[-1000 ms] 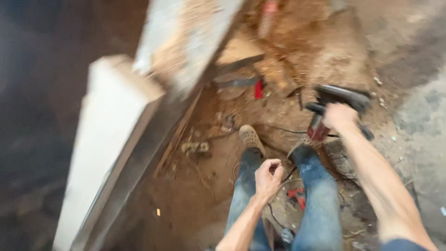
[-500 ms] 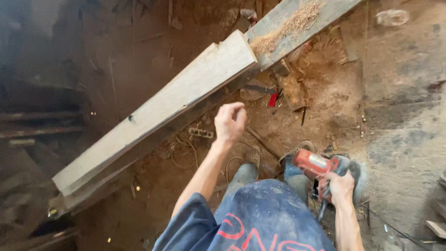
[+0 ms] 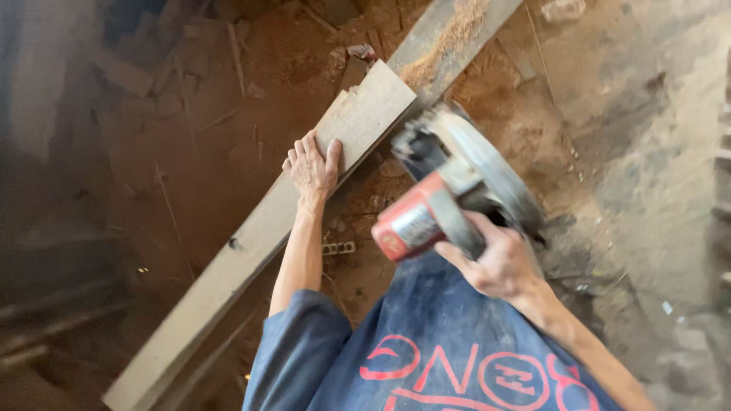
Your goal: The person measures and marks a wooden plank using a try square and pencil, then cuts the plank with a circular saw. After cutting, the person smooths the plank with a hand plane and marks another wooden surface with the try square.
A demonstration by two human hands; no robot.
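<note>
A dirt floor [image 3: 213,167] of reddish earth and sawdust fills most of the head view, with a paler concrete patch [image 3: 655,152] on the right. Across it runs a long wooden plank [image 3: 251,236], slanting from the lower left up toward the middle, its sawn end near the top centre. Beyond that end lies a second board [image 3: 449,38] on the same slant, carrying a heap of sawdust [image 3: 445,30] (the only thing here that holds anything, and loosely at that).

The person's blue shirt [image 3: 449,342] with red lettering covers the bottom of the frame.

The circular saw [image 3: 457,190], red-bodied with a grey blade guard, hangs just beside the plank's sawn end, tilted, its guard toward the board. The right hand [image 3: 499,262] is wrapped tight round the saw's handle, fingers closed on it.

The left hand [image 3: 312,167] lies flat on the plank near its end, fingers spread and pressing down rather than curled round the edge.

Scraps of wood [image 3: 228,53] litter the dirt at upper left, and a small metal piece [image 3: 339,248] lies below the plank.
</note>
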